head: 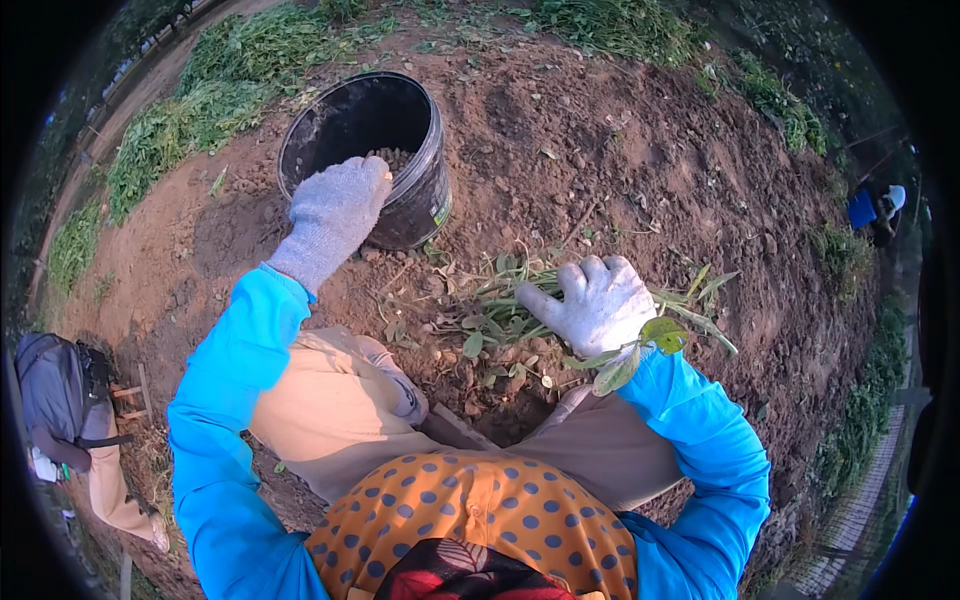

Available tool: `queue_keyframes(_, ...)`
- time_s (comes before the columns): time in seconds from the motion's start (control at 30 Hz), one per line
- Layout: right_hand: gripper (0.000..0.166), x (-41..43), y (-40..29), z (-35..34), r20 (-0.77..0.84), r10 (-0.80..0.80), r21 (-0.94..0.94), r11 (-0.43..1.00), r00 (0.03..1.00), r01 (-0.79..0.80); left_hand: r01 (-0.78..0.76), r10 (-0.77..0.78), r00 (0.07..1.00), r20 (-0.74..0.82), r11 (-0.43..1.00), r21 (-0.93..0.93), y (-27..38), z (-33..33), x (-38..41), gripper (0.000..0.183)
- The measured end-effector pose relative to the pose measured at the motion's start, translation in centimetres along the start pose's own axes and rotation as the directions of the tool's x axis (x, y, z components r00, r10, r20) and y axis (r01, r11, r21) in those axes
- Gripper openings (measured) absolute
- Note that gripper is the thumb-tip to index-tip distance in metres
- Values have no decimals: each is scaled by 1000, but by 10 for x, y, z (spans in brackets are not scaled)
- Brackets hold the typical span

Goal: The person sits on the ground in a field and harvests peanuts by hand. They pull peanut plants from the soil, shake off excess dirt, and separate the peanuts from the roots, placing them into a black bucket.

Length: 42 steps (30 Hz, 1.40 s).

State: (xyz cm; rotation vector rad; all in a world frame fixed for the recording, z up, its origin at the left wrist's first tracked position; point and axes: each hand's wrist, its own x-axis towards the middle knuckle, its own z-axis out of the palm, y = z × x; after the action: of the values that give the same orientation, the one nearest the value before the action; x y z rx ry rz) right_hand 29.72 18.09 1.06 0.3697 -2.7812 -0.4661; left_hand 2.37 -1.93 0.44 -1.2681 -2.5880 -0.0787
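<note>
My left hand (341,206), in a grey knit glove, is at the near rim of a black plastic bucket (409,214). Its fingers are curled at the rim, and whether they hold anything is hidden. Inside the bucket lie small tan pods (394,157) that look like peanuts. My right hand (600,307), in a whitish glove, is closed over a bundle of uprooted green plant stems (517,304) lying on the soil, with its thumb out to the left. Stems stick out on both sides of it, and a leafy sprig (626,364) crosses the wrist.
Loose brown soil (675,187) surrounds me, with leaf scraps between my knees. Heaps of cut green plants (217,82) lie at the far left and far top. A person (75,427) stands at the left; another person (889,210) is far right beside a blue container (862,208).
</note>
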Motion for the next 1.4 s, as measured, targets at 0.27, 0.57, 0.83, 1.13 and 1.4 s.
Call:
queue_keyframes(0.27,48,-22,18,4,-189,-39,-78,997,981,25,43,27,982,185,928,-370,-12,-2,-10,55)
queue_keyframes(0.57,51,-18,32,-16,-375,-60,-156,988,925,1,72,584,749,314,399,-914,41,-8,-22,29)
queue_keyframes(0.83,50,-16,34,-2,-309,-95,-135,989,946,55,-141,582,785,212,501,-854,36,-10,-21,20)
queue_keyframes(1.13,48,-12,31,6,-299,-75,-147,989,951,32,209,293,884,364,448,-869,26,-3,-19,11)
queue_keyframes(1.4,48,-13,30,4,-275,-91,-133,990,957,55,-63,315,913,260,737,-672,15,18,-21,24)
